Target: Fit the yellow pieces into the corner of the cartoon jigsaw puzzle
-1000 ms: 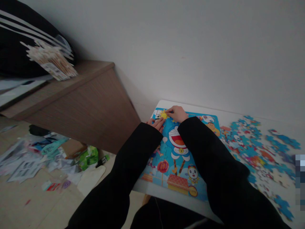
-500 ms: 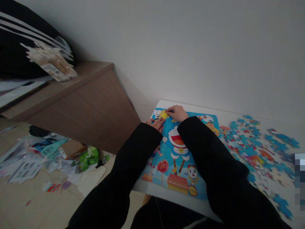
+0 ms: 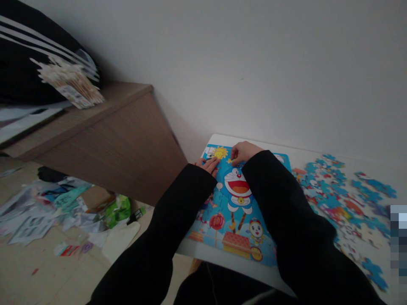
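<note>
On the table [image 3: 229,138]: 1 puzzle [image 3: 239,207], seemingly mostly joined, parts hidden under sleeves [image 3: 187,203]; loose pieces [image 3: 330,183], unplaced, just to its right; left hand [image 3: 208,165], fingers extended flat on the puzzle's upper left; right hand [image 3: 244,151], fingers curled near its top, pinching or not unclear.

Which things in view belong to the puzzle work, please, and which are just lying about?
Belonging:
cartoon puzzle under the left hand and right hand
loose pieces beside it
white table

Apparently lying about:
cotton swabs on the cabinet
striped black item
green packet and papers on the floor
</note>
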The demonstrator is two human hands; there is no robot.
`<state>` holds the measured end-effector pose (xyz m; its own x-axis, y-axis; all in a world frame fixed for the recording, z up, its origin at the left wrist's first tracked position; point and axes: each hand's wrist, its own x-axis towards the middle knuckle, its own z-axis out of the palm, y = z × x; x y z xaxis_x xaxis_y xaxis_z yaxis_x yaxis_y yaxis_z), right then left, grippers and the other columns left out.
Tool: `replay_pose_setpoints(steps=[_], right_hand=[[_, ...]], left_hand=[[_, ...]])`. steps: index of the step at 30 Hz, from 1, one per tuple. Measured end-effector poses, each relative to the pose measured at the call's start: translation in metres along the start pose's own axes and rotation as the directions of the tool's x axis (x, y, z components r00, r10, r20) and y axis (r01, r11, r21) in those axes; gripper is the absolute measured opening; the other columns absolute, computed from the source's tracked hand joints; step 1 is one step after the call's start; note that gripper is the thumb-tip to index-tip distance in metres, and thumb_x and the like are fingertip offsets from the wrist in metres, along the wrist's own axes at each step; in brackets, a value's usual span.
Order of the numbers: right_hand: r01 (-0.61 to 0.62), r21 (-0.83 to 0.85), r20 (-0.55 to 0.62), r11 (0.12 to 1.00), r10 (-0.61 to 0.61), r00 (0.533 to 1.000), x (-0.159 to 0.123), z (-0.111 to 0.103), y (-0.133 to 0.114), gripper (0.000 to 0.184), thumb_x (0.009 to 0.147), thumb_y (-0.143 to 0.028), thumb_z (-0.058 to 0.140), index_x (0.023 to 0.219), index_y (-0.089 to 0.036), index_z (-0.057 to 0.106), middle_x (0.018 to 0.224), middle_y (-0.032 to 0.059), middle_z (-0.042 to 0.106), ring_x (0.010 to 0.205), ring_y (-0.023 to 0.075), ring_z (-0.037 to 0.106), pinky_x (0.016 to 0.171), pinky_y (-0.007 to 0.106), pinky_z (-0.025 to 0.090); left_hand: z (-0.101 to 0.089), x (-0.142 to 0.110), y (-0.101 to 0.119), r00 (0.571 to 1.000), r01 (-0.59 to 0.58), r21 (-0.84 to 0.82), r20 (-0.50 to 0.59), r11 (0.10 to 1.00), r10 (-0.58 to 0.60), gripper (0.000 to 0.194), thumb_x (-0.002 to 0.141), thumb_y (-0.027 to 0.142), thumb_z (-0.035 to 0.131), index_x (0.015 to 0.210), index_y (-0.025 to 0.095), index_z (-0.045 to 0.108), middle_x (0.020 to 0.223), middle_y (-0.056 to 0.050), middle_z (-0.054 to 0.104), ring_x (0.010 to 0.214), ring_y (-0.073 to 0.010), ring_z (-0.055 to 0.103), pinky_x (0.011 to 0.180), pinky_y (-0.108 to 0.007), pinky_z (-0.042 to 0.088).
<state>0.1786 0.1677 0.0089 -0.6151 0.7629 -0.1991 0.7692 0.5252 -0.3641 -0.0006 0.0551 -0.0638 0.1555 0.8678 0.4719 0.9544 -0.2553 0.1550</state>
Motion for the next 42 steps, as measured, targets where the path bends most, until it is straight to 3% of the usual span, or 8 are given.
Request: replay_pose_setpoints(steps=[8, 13, 19, 32, 42], right_hand=[[0.028, -0.072, -0.129, 0.997, -0.037, 0.991, 0.003, 0.007, -0.011, 0.015, 0.062, -0.028, 0.072, 0.075, -0.022, 0.069, 0.081, 0.0010, 0.069, 0.078, 0.0172, 0.061, 0.063, 0.024, 0.042], [0.134, -0.050, -0.133, 0.990, -0.140, 0.981, 0.006, 0.009, -0.011, 0.020, 0.063, -0.023, 0.070, 0.082, -0.018, 0.066, 0.081, 0.0008, 0.068, 0.074, 0.0141, 0.060, 0.065, 0.022, 0.041], [0.159, -0.060, -0.156, 0.986, -0.166, 0.974, 0.005, 0.008, -0.012, 0.021, 0.061, -0.021, 0.070, 0.081, -0.016, 0.065, 0.077, 0.0012, 0.067, 0.069, 0.0137, 0.058, 0.061, 0.023, 0.039], [0.186, -0.010, -0.171, 0.983, -0.185, 0.968, 0.008, 0.012, -0.012, 0.017, 0.061, -0.023, 0.070, 0.076, -0.016, 0.068, 0.075, 0.0024, 0.068, 0.069, 0.0142, 0.060, 0.064, 0.022, 0.042], [0.190, 0.047, -0.193, 0.981, -0.177, 0.965, 0.013, 0.019, -0.008, 0.025, 0.062, -0.023, 0.071, 0.086, -0.016, 0.071, 0.077, 0.0016, 0.069, 0.069, 0.0127, 0.061, 0.065, 0.020, 0.043]], left_hand=[[-0.008, 0.001, 0.004, 0.998, 0.028, 0.027, 0.063, 0.999, -0.030, 0.038, 0.087, 0.028, 0.045, 0.123, 0.024, 0.056, 0.127, 0.003, 0.056, 0.101, -0.0275, 0.046, 0.084, -0.040, 0.039], [-0.020, 0.004, 0.009, 0.981, 0.069, 0.041, 0.179, 0.997, -0.075, 0.041, 0.088, 0.032, 0.039, 0.125, 0.023, 0.054, 0.132, 0.005, 0.052, 0.105, -0.0253, 0.045, 0.089, -0.037, 0.038], [-0.023, 0.006, 0.010, 0.972, 0.084, 0.036, 0.217, 0.996, -0.089, 0.042, 0.088, 0.033, 0.039, 0.126, 0.022, 0.053, 0.133, 0.005, 0.050, 0.108, -0.0261, 0.044, 0.091, -0.038, 0.037], [-0.022, 0.005, 0.010, 0.974, 0.093, 0.031, 0.204, 0.995, -0.097, 0.043, 0.089, 0.034, 0.036, 0.127, 0.023, 0.052, 0.133, 0.005, 0.050, 0.107, -0.0263, 0.044, 0.092, -0.040, 0.036], [-0.021, 0.004, 0.010, 0.976, 0.068, 0.073, 0.201, 0.995, -0.081, 0.042, 0.090, 0.034, 0.035, 0.128, 0.025, 0.051, 0.133, 0.006, 0.050, 0.108, -0.0261, 0.044, 0.092, -0.039, 0.035]])
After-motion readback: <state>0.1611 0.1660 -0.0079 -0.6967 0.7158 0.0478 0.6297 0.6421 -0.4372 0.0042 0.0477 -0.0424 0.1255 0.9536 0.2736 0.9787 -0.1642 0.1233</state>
